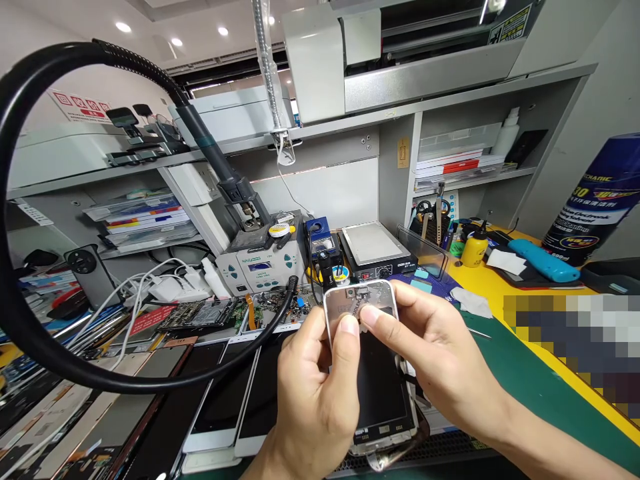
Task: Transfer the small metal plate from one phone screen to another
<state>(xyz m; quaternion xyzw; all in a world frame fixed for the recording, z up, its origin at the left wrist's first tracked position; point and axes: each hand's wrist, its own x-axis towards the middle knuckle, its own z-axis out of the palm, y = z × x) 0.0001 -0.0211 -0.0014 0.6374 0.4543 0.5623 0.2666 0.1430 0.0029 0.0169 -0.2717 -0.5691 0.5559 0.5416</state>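
Note:
A phone screen panel with a white rim [359, 291] is held up between both hands, its metal-backed side facing me. My left hand [320, 380] grips its left edge, thumb pressed on the back. From the right, my right hand [433, 340] holds the other edge, fingers behind and thumb on the back near the top. Below the panel lies a phone part with a dark screen [380, 387], its upper end hidden by the panel and hands.
A black hose [150, 385] loops across the left. Phones and screens [215, 400] cover the left bench. Behind stand a rework station [260, 267] and a hot plate [375, 243]. A yellow bottle [474, 248], blue tool [545, 260] and spray can [593, 207] are right.

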